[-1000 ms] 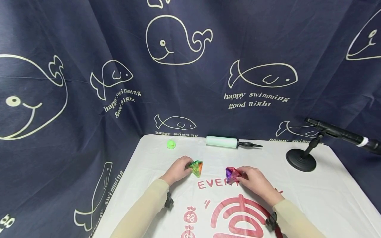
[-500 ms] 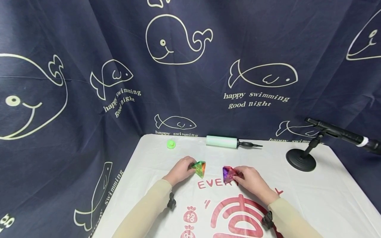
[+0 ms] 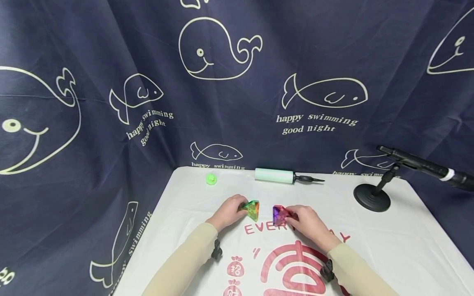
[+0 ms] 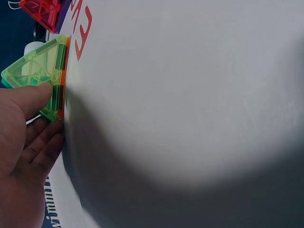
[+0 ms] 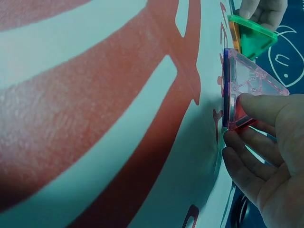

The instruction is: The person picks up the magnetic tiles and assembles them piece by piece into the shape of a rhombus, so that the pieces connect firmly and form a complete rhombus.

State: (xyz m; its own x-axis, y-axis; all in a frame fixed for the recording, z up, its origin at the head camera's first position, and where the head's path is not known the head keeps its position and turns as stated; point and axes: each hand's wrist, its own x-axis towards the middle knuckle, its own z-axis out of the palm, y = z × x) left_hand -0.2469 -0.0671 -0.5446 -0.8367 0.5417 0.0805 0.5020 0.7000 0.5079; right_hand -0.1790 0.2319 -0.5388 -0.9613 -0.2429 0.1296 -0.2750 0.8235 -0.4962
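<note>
My left hand (image 3: pixel 230 210) pinches a see-through piece of magnetic tiles (image 3: pixel 252 210), green on its outer faces with an orange side, between thumb and fingers. In the left wrist view the thumb presses on a green triangular tile (image 4: pixel 40 64). Across a small gap, my right hand (image 3: pixel 306 218) pinches a second piece built of magnetic tiles (image 3: pixel 279 215), pinkish red with a purple side. The right wrist view shows the thumb on its clear pink triangular face (image 5: pixel 254 78). The orange and purple sides face each other, apart. Both pieces are at the tabletop.
A green ball-like toy (image 3: pixel 211 179) sits at the back left of the white tablecloth (image 3: pixel 192 201). Behind the hands lies a pale green hand pump (image 3: pixel 275 175) with a black nozzle. A black stand (image 3: pixel 372 197) holding a microphone-like rod stands at the right. A dark curtain (image 3: pixel 229 102) hangs behind.
Both hands have moved toward each other, the left going right and the right going left, each carrying its tile piece. The gap between the pieces has narrowed. The view has shifted slightly.
</note>
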